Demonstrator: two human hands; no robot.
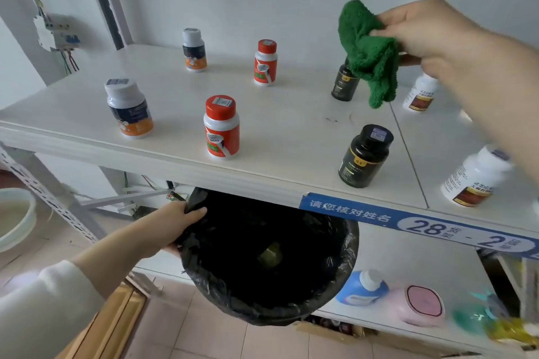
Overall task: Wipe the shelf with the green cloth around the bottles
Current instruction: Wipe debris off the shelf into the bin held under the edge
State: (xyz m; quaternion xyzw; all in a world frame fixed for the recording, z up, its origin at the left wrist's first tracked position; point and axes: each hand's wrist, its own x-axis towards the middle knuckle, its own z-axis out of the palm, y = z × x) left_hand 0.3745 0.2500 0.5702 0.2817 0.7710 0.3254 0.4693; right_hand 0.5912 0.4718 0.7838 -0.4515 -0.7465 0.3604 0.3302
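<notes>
Head view looks down (close) onto shelf (175, 102).

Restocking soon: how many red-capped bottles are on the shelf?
2: red-capped bottle near the front edge, another farther back. None seems hidden.

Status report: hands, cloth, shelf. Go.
Right hand holds green cloth above shelf, not touching. Left hand grips bin liner below shelf edge. Eight bottles upright, scattered; black bottle right under cloth.
</notes>
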